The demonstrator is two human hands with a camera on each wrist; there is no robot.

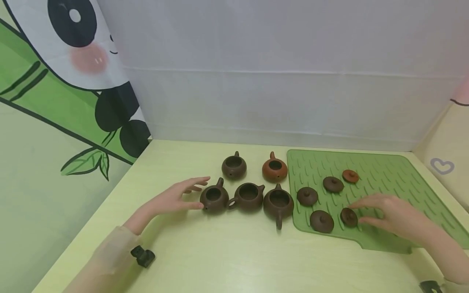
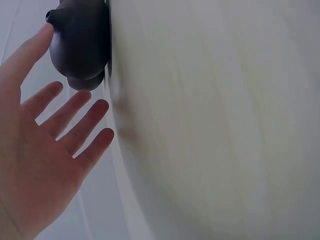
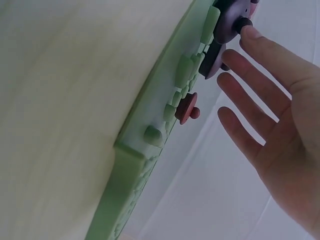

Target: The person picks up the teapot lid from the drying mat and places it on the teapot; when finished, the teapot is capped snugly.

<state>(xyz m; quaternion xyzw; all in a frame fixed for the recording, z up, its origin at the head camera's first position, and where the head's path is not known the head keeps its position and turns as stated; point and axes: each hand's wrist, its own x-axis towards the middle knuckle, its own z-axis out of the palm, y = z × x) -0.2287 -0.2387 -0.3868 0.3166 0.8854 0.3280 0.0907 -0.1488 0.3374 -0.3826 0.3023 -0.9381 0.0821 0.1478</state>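
My left hand point(image 1: 181, 198) is beside the leftmost dark brown teapot point(image 1: 214, 199), fingers spread, thumb by the spout. In the left wrist view the thumb tip overlaps the spout of that teapot point(image 2: 80, 42); contact is unclear. Over the green mat, my right hand point(image 1: 397, 213) reaches to a small dark lid point(image 1: 349, 217), thumb and index finger at its edge. The right wrist view shows the thumb near the knob of a dark lid point(image 3: 227, 22), the other fingers extended. Close by lie dark lids point(image 1: 322, 221) and a reddish lid point(image 1: 350, 176).
Other lidless teapots form two rows: a dark one point(image 1: 234, 167) and a reddish one point(image 1: 275, 170) behind, two dark ones point(image 1: 248, 197) point(image 1: 278, 203) in front. The ridged green mat point(image 1: 395, 171) covers the table's right side. A pale cloth point(image 1: 286, 106) hangs behind the table.
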